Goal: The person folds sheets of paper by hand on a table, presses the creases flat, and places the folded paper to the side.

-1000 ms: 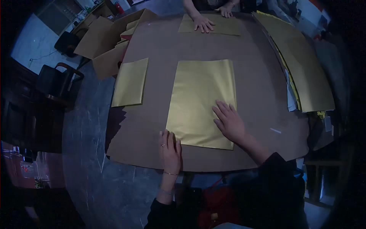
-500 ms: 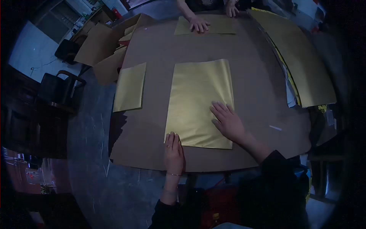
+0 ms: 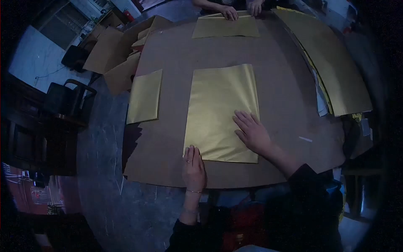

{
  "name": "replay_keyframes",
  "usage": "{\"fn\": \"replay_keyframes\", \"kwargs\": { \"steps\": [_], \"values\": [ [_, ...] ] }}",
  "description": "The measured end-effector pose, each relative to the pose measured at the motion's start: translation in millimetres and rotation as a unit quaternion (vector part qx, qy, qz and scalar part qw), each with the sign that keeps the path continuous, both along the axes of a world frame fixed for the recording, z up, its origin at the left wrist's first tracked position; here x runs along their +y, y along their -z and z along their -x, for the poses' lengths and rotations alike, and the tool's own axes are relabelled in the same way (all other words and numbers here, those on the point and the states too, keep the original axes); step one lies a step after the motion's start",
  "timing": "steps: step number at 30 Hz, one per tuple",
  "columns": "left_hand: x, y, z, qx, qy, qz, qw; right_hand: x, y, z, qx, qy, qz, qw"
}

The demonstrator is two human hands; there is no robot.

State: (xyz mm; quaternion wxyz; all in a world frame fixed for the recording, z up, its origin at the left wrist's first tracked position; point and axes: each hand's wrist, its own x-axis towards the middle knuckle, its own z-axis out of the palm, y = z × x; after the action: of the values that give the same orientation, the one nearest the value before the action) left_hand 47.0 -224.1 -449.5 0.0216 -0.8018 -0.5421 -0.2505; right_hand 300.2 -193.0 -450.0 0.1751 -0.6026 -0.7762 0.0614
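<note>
A gold paper sheet point(image 3: 218, 105), seemingly folded, lies in front of me with creases along its near edge and a soft curl at the right. My left hand point(image 3: 194, 168) touches its near left corner, fingers stretched out and a ring on one of them. Flat on the right part of the sheet rests my right hand point(image 3: 252, 132), its fingers extended. Neither hand grasps anything. To the left lies a smaller folded gold paper point(image 3: 145, 96).
Brown cardboard point(image 3: 168, 168) covers the table. Across it, a co-worker's hands point(image 3: 230, 12) touch another gold sheet point(image 3: 226, 28). A large gold stack point(image 3: 336, 67) lies at the right, a white strip point(image 3: 305, 139) near it. An open cardboard box point(image 3: 119, 63) stands at the left.
My hands stay in nearly the same place on the sheet. Across the table, the co-worker's hands have moved to the far edge of their sheet, where a fold now shows.
</note>
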Motion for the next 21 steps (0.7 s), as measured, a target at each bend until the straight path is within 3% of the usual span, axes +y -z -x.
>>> {"fn": "replay_keyframes", "kwargs": {
  "steps": [17,21],
  "values": [
    [-2,-14,-13,-0.060,-0.008,0.064,0.996,1,6,-2,0.002,-0.008,-0.005,1.000],
    [-3,-28,-36,0.048,-0.055,0.074,0.995,1,0,-2,-0.007,0.006,0.009,1.000]
  ]
}}
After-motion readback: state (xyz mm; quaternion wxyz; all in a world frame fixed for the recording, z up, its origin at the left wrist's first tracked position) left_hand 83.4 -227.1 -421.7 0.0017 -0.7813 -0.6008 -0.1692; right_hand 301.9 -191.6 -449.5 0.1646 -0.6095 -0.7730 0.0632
